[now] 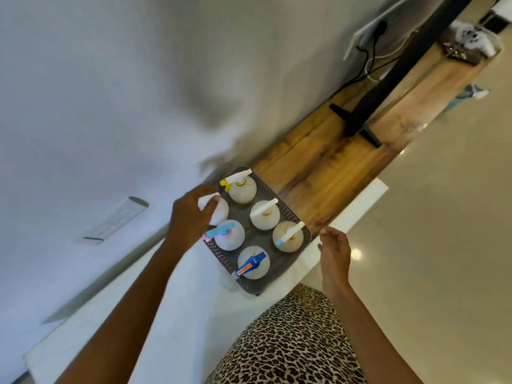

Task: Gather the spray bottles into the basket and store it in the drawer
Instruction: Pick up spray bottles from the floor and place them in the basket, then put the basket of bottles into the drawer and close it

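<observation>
Six spray bottles [240, 191] in basket [307, 231] | my left fingers [206, 191] hold one top | my right fingers [329, 231] loose, empty | drawer not done

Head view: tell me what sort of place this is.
Probably a home living room: what looks like a television stands on a wooden console, a plugged-in wall socket sits behind it, and the floor is glossy tile.

Spray bottles [265, 217] crowd the basket [285, 259]; the near counter [194, 300] seems clear.
</observation>
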Demonstrator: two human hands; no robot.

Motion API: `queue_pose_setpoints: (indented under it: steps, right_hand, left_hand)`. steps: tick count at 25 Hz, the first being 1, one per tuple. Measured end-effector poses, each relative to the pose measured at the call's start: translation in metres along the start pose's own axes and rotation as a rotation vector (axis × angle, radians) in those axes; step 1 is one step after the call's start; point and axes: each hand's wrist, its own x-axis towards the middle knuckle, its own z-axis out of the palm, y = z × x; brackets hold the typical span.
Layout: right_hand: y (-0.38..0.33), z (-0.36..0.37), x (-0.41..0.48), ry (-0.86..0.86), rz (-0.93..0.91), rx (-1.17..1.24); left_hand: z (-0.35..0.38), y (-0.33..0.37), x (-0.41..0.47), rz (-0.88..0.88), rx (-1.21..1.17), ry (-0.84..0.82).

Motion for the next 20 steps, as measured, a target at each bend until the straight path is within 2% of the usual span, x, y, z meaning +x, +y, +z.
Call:
queue_pose_setpoints:
  steps: [5, 7, 9, 11, 15, 20]
  right_hand:
    - [0.044, 0.006, 0.014, 0.066, 0.436, 0.126]
    - [0.06, 0.017, 0.023, 0.047, 0.623, 0.143]
    - [0.074, 0.032, 0.038, 0.024, 0.75, 0.133]
    - [0.076, 0.035, 0.039, -0.004, 0.766, 0.09]
    - [0.107, 0.055, 0.062, 0.137, 0.791, -0.106]
    - [0.117, 0.052, 0.059, 0.083, 0.833, 0.05]
  left_hand:
    - [0.008, -0.009, 0.071, -0.043, 0.107, -0.032]
    - [0.018, -0.02, 0.099, -0.183, 0.164, -0.127]
    - [0.023, -0.026, 0.128, -0.386, 0.047, -0.244]
    - [0.023, -0.035, 0.138, -0.481, -0.026, -0.337]
    - [0.053, -0.082, 0.166, -0.635, 0.067, -0.518]
    - [0.066, -0.107, 0.177, -0.617, 0.04, -0.532]
